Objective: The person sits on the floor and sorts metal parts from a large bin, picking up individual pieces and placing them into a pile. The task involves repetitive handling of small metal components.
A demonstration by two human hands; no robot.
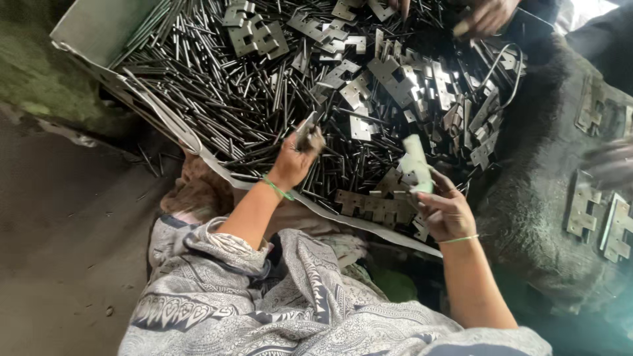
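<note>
Left hand (298, 153) gripped a small metal part over the tray (99, 29) of thin rods (217, 86). Right hand (443, 209) held a blurred pale plate (417, 166) near the tray's front lip. A few finished hinges (600, 221) lay right of the tray; most notched plates (389, 79) remained loose. Another person's hand (484, 14) was cut off at the top.

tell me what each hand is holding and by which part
Left hand pinches a thin metal pin by its lower end. Right hand holds a notched metal plate by its lower edge.
</note>
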